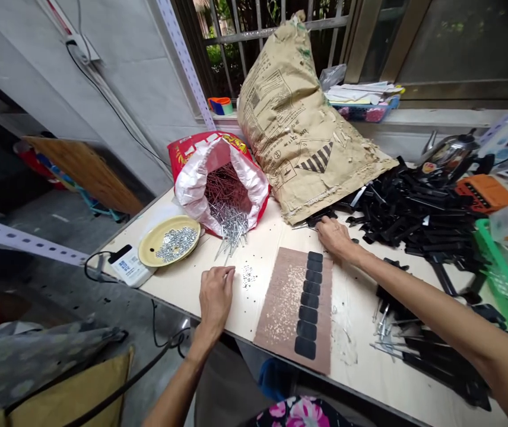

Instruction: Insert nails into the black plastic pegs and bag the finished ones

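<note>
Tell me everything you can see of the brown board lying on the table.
The board is a flat, reddish-brown rectangle that looks like wood or card; I can't tell which. It lies flat on the pale table, its near end at the front edge. A column of dark, round-cornered pads lies along its right part, and many pale specks are scattered to their left. The right hand is just beyond its far right corner.
</note>
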`<act>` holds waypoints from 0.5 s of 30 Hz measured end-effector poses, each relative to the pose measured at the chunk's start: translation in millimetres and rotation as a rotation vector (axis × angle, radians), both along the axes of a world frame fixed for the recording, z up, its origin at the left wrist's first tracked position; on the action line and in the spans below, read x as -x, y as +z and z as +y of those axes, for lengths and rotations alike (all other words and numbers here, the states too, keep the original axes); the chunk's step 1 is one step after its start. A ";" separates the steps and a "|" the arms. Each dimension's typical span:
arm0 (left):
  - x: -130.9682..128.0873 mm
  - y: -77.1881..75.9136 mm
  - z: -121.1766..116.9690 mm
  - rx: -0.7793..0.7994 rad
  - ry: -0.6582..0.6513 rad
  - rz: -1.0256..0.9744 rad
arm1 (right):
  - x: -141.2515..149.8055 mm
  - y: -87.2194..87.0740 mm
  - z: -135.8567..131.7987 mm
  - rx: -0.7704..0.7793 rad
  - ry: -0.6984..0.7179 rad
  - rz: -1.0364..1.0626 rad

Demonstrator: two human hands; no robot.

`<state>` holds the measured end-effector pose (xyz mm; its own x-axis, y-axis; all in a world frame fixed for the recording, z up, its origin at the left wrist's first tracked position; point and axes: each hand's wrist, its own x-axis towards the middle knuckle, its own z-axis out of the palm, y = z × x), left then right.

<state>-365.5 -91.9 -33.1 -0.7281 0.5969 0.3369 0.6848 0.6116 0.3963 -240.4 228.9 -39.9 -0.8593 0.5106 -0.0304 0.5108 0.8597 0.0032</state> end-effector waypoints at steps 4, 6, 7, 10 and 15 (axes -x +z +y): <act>14.1 -2.4 18.9 0.016 -0.010 0.010 | -14.6 10.5 7.9 -0.017 0.041 -0.040; 22.5 -3.6 35.8 0.043 0.003 0.042 | -24.5 17.5 10.3 -0.039 0.067 -0.039; 26.6 -4.1 44.9 0.060 0.016 0.064 | -30.0 20.7 11.1 -0.047 0.072 -0.033; 35.5 -4.1 68.7 0.130 0.073 0.114 | -46.8 28.3 12.0 -0.045 0.072 0.010; 37.0 3.1 71.6 0.171 0.108 0.097 | -72.1 37.6 3.4 -0.015 0.118 0.159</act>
<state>-402.5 -20.3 -30.0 -0.7598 0.5721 0.3088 0.6418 0.7360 0.2156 -168.2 232.3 -2.4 -0.9067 0.4051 0.1174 0.4013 0.9142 -0.0557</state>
